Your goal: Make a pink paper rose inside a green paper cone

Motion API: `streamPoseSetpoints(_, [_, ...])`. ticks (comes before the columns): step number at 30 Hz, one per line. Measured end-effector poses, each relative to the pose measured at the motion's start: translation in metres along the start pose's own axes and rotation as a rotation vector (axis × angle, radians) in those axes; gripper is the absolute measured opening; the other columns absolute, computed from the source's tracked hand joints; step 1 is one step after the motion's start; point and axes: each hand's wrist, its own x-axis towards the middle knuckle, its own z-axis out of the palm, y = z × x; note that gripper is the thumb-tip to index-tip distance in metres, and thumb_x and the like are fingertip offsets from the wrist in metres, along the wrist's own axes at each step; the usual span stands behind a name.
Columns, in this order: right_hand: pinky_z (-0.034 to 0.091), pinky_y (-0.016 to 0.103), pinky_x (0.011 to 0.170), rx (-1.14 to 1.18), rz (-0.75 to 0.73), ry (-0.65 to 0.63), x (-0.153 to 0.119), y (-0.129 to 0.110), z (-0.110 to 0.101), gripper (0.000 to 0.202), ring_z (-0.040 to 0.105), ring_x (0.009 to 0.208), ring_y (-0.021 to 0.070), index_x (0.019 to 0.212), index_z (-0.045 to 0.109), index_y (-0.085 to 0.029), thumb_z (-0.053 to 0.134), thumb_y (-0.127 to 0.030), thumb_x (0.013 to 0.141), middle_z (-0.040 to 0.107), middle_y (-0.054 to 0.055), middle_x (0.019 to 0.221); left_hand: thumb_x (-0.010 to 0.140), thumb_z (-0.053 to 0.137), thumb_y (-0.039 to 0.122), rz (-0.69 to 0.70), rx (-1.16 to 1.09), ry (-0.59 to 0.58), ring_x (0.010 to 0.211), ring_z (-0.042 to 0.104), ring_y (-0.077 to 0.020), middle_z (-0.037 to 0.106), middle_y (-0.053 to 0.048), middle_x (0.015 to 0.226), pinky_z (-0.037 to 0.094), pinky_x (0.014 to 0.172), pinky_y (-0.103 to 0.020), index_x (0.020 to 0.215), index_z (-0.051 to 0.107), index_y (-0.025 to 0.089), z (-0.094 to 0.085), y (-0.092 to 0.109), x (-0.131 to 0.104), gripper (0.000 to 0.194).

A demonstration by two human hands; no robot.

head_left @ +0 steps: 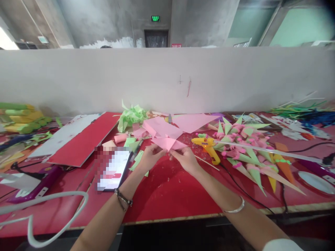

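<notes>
Both hands pinch a folded piece of pink paper [167, 143] above the red tabletop [170, 195]. My left hand [151, 158] is closed on its lower left edge, and my right hand [184, 158] grips the lower right, the fingertips almost meeting. The paper has a pointed middle with a flap spread to each side. Right behind it lie larger pink paper sheets [193, 122]. A yellow glue gun [209, 146] rests just right of my right hand. Left of my left hand is a phone [115, 170] with a lit screen.
At right lies a heap of pink and green paper cones [246, 146], with cords [243, 191] near it. Green paper scraps [132, 116] pile up at the back. A red board [86, 143] lies left, and a white curved tube [83, 205] juts over the front left.
</notes>
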Motion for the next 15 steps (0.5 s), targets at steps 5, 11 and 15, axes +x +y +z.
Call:
streamPoseSetpoints(5, [0.044, 0.024, 0.055, -0.092, -0.035, -0.023, -0.0025, 0.0042, -0.002, 0.018, 0.058, 0.052, 0.0144, 0.065, 0.062, -0.014, 0.051, -0.026, 0.074, 0.061, 0.002, 0.052, 0.073, 0.053, 0.032, 0.038, 0.105, -0.049, 0.062, 0.052, -0.0128, 0.06, -0.002, 0.067, 0.039, 0.057, -0.023, 0.076, 0.06, 0.012, -0.0027, 0.0013, -0.0021, 0.021])
streamPoseSetpoints(11, [0.042, 0.023, 0.05, -0.196, -0.073, -0.046, -0.0059, 0.0052, -0.0023, 0.02, 0.057, 0.048, 0.0136, 0.055, 0.059, -0.016, 0.051, -0.021, 0.073, 0.059, 0.001, 0.05, 0.073, 0.054, 0.031, 0.092, 0.204, -0.107, 0.056, 0.047, -0.0109, 0.056, -0.001, 0.061, 0.034, 0.053, -0.022, 0.068, 0.057, 0.012, -0.0087, 0.0045, -0.0028, 0.02])
streamPoseSetpoints(15, [0.042, 0.023, 0.049, -0.237, -0.103, -0.046, -0.0076, 0.004, -0.0023, 0.02, 0.056, 0.047, 0.0132, 0.057, 0.059, -0.016, 0.05, -0.021, 0.074, 0.059, 0.001, 0.05, 0.075, 0.051, 0.027, 0.121, 0.229, -0.123, 0.057, 0.047, -0.011, 0.055, 0.0, 0.062, 0.035, 0.053, -0.021, 0.07, 0.055, 0.013, -0.0085, 0.0081, -0.0045, 0.016])
